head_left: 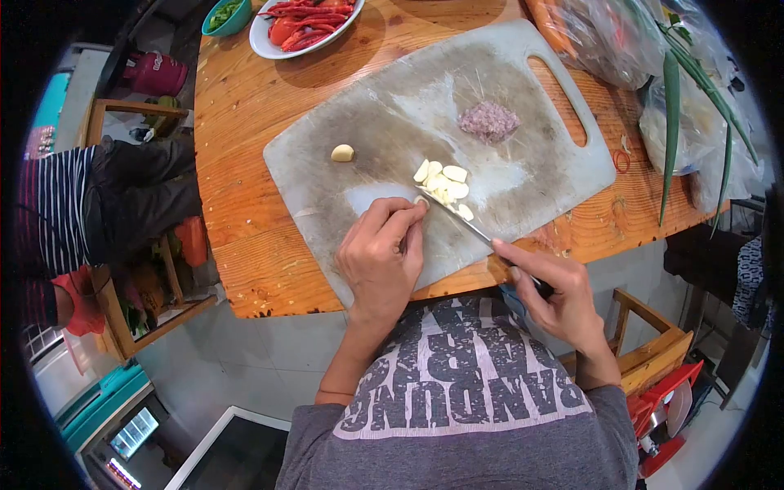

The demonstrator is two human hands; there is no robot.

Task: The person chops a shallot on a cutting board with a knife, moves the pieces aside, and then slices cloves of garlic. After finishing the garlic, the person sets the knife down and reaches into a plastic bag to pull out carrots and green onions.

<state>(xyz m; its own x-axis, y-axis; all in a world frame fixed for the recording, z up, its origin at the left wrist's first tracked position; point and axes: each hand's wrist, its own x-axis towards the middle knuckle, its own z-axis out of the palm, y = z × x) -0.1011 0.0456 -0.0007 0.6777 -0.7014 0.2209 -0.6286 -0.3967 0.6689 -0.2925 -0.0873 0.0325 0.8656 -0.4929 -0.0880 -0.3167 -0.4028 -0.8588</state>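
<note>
My right hand [551, 290] is closed round the dark handle of a knife [472, 227], whose blade points up and left. The blade's tip end lies against a garlic clove [420, 201] pinched under the fingertips of my left hand [382, 257]; most of that clove is hidden. Just beyond the blade sits a small heap of sliced garlic [441, 181]. One whole peeled garlic clove [342, 153] lies apart to the left. Farther back is a mound of finely chopped purplish shallot or onion [488, 122]. All of this rests on a worn, pale cutting board [367, 106].
On the wooden table [237, 245], a white bowl of red chilies [304, 24] and a teal bowl [227, 16] stand at the back left. Plastic bags [616, 49], green scallion leaves [671, 122] and a red rubber band [622, 162] lie at right. Another person [106, 196] stands at left.
</note>
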